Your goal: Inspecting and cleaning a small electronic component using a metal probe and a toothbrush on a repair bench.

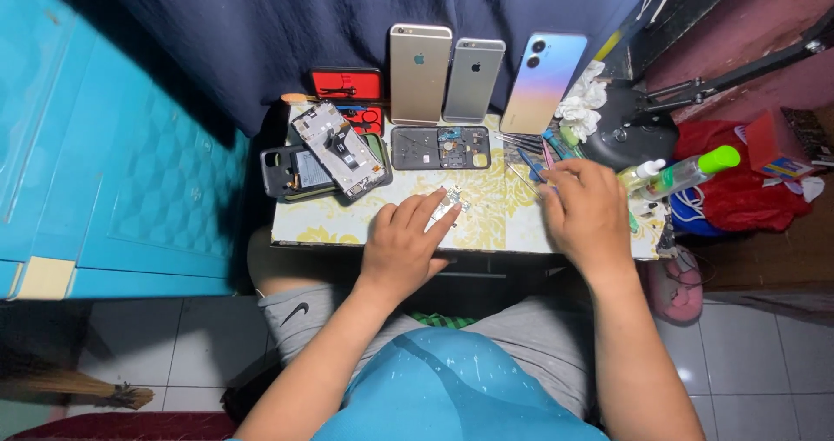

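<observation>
Head view looks straight down on my two hands over a small table [347, 224] with a yellow flowered top. My left hand [404, 241] lies flat, fingers spread and unclenched, its fingertips pressing on a small circuit board [453, 199] near the middle of the table. My right hand [586, 211] hovers palm down near the right side, fingers loosely curled over a cluster of thin tools [534, 159]; I cannot tell whether it grips one. Beyond my left hand sits an opened phone frame [440, 148], and to its left a stripped phone chassis [339, 150] lies slanted across a dark phone back with battery [291, 172]. A red and black tool case [347, 89] stands behind those. Three phones lean against the dark blue cloth at the far edge: a gold phone [420, 73], a silver phone [474, 79] and a pale blue phone [543, 82]. A green-capped bottle [691, 172] lies just right of my right hand, crowding that edge with a round black lamp base [630, 128]. The near strip of tabletop between my hands is bare. A blue cabinet [113, 145] closes off the left side.
</observation>
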